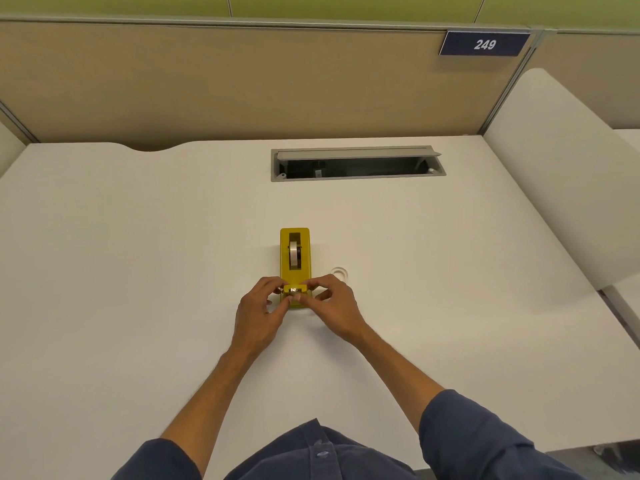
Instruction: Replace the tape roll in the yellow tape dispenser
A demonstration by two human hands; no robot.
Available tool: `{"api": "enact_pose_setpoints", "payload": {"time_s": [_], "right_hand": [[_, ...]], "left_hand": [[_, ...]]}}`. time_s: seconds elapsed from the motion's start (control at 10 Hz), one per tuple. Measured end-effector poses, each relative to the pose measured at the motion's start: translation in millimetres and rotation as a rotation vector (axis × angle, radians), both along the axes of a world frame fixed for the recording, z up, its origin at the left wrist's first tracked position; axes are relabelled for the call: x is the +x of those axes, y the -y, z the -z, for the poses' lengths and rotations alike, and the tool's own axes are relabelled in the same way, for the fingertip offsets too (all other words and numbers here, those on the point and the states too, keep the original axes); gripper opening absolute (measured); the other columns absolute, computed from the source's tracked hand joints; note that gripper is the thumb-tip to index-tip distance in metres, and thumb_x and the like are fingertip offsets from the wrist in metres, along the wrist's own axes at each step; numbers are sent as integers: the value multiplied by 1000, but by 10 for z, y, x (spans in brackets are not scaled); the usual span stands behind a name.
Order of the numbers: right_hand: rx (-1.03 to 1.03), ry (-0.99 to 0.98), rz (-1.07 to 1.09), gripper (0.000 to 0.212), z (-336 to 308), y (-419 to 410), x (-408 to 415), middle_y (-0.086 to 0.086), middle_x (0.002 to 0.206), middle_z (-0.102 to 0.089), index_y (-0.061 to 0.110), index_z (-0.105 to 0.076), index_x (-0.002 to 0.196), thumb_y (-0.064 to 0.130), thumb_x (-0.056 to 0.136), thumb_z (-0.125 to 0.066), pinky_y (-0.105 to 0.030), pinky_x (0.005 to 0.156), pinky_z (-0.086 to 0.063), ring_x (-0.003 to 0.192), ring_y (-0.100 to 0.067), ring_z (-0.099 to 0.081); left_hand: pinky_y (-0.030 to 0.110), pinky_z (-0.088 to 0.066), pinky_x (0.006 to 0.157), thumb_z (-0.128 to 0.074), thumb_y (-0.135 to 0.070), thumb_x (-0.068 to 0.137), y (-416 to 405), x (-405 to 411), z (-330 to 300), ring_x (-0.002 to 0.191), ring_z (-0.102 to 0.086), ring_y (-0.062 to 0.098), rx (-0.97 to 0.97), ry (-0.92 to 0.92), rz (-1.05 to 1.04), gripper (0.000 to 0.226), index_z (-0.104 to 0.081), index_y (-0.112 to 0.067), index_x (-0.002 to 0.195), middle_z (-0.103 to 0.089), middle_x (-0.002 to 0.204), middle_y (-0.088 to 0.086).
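Observation:
The yellow tape dispenser (295, 261) stands lengthwise on the white desk, cutter end towards me. A roll of clear tape (295, 254) sits upright in its slot. My left hand (261, 313) and my right hand (334, 306) pinch the cutter end from either side, fingertips around the small metal blade piece. A second, nearly transparent tape roll (339, 273) lies flat on the desk just right of the dispenser, behind my right hand.
A grey cable hatch (356, 163) with its lid raised is set into the white desk (138, 254) further back. A beige partition with a "249" sign (485, 44) closes the far side. A white divider panel (561, 174) stands at the right.

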State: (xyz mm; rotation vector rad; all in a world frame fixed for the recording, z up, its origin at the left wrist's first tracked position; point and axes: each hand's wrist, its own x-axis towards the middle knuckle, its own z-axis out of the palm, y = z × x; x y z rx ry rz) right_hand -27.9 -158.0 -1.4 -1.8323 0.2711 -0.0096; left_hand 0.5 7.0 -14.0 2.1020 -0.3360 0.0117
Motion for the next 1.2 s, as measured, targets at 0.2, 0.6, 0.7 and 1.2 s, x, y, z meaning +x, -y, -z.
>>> {"api": "enact_pose_setpoints", "payload": {"time_s": [0.2, 0.6, 0.7, 1.2], "right_hand": [[-252, 56, -90, 39, 38, 26, -17, 14, 103, -57, 28, -67, 109, 50, 77, -73, -27, 72, -54, 78, -8, -63], [-654, 220, -169, 25, 46, 25, 22, 8, 109, -60, 22, -65, 108, 41, 92, -59, -26, 60, -49, 75, -9, -61], [-651, 221, -167, 26, 43, 13, 10, 7, 111, -61, 21, -65, 109, 40, 92, -59, -25, 60, -48, 76, -10, -62], [-694, 222, -115, 51, -509, 341, 93, 10, 121, -62, 30, -51, 130, 52, 84, -57, -28, 81, -51, 97, -7, -60]], "left_hand": [[18, -49, 74, -69, -21, 84, -1, 0, 3, 95, -61, 14, 10, -9, -3, 30, -64, -15, 112, -65, 114, 0], [18, -49, 71, -69, -22, 84, -5, -2, -13, 93, -61, 11, 31, 5, -8, 29, -65, -16, 112, -65, 112, -1], [17, -49, 71, -70, -23, 84, 5, -7, -29, 93, -61, 11, 37, 3, -6, 29, -65, -16, 111, -65, 112, -1], [39, -50, 96, -62, -25, 87, -86, 218, -575, 116, -57, 19, 218, 92, 33, 35, -59, -22, 122, -61, 128, -2]]}}
